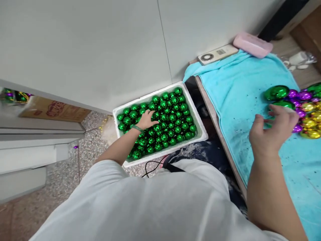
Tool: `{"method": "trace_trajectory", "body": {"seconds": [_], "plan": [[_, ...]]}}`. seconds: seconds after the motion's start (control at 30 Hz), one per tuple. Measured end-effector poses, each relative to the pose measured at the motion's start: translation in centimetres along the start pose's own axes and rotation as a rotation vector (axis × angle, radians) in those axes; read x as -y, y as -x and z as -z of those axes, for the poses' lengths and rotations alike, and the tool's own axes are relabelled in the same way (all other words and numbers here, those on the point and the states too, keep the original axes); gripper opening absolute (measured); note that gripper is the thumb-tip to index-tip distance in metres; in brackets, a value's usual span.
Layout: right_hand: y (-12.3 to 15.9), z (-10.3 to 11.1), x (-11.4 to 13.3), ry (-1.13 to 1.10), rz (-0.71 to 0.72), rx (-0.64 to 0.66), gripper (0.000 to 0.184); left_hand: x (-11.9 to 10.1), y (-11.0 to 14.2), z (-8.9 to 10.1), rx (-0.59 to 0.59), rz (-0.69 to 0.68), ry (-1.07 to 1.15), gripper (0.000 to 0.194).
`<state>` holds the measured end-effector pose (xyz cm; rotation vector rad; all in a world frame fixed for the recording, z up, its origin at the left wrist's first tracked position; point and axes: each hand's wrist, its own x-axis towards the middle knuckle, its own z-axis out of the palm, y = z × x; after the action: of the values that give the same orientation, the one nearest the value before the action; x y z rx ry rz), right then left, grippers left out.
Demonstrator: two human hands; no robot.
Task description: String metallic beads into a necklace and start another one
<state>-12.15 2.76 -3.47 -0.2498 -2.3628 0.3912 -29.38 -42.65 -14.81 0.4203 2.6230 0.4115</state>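
My left hand [147, 119] reaches over a white foam box [194, 100] filled with shiny green balls [164, 117]. Its fingers are spread and rest on or just above the balls; no ball shows in its grasp. At the right, my right hand [272, 129] hovers over a turquoise towel [238, 90], thumb apart from loosely bent fingers. Its fingertips overlap a green ball [283, 104] at the end of a cluster of purple balls [304, 95] and gold balls [311, 122]. Whether they touch it I cannot tell.
A white remote-like device [218, 54] and a pink case [252, 44] lie at the towel's far edge. Small white items [298, 58] sit further right. A cardboard box [56, 108] stands at left. Behind the foam box rises a pale panel [100, 50].
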Motion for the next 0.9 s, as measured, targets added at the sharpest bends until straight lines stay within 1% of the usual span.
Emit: {"method": "trace_trajectory", "body": {"seconds": [0.07, 0.13, 0.2, 0.3, 0.37, 0.47, 0.53, 0.67, 0.77, 0.8, 0.83, 0.9], "plan": [[-0.2, -0.2, 0.6, 0.0, 0.006, 0.02, 0.053, -0.9, 0.2, -1.2, 0.101, -0.067, -0.01, 0.094], [-0.2, -0.3, 0.9, 0.012, -0.016, 0.043, 0.053, -1.8, 0.8, -2.3, 0.166, -0.148, -0.033, 0.094], [0.0, -0.6, 1.0, 0.007, -0.04, 0.057, 0.052, -2.6, 1.8, -3.4, 0.171, -0.219, -0.077, 0.086], [0.3, -1.2, 1.1, -0.037, -0.04, 0.051, 0.05, -3.6, 3.3, -4.9, 0.117, -0.258, -0.125, 0.071], [0.2, -1.6, 1.3, -0.064, -0.054, 0.068, 0.048, -4.5, 3.8, -5.9, 0.084, -0.221, -0.144, 0.068], [0.1, -2.0, 1.7, -0.096, -0.108, 0.127, 0.046, -5.9, 3.8, -6.9, 0.021, -0.097, -0.156, 0.068], [0.0, -2.1, 2.0, -0.11, -0.136, 0.146, 0.043, -6.6, 3.5, -7.2, -0.01, -0.021, -0.139, 0.064], [0.2, -1.1, 2.7, -0.123, -0.161, 0.139, 0.038, -7.3, 3.0, -7.1, -0.076, 0.078, -0.042, 0.061], [0.3, 0.4, 3.0, -0.139, -0.233, 0.134, 0.033, -8.3, 2.4, -6.2, -0.137, 0.068, 0.06, 0.06], [0.2, 1.0, 2.9, -0.138, -0.26, 0.122, 0.032, -9.1, 2.1, -5.7, -0.161, 0.044, 0.101, 0.06], [0.2, 1.6, 2.7, -0.131, -0.283, 0.095, 0.03, -10.1, 1.6, -4.9, -0.197, -0.012, 0.147, 0.06], [0.2, 3.0, 2.0, -0.112, -0.327, 0.039, 0.028, -13.4, 0.7, -2.7, -0.272, -0.208, 0.254, 0.062]]}}
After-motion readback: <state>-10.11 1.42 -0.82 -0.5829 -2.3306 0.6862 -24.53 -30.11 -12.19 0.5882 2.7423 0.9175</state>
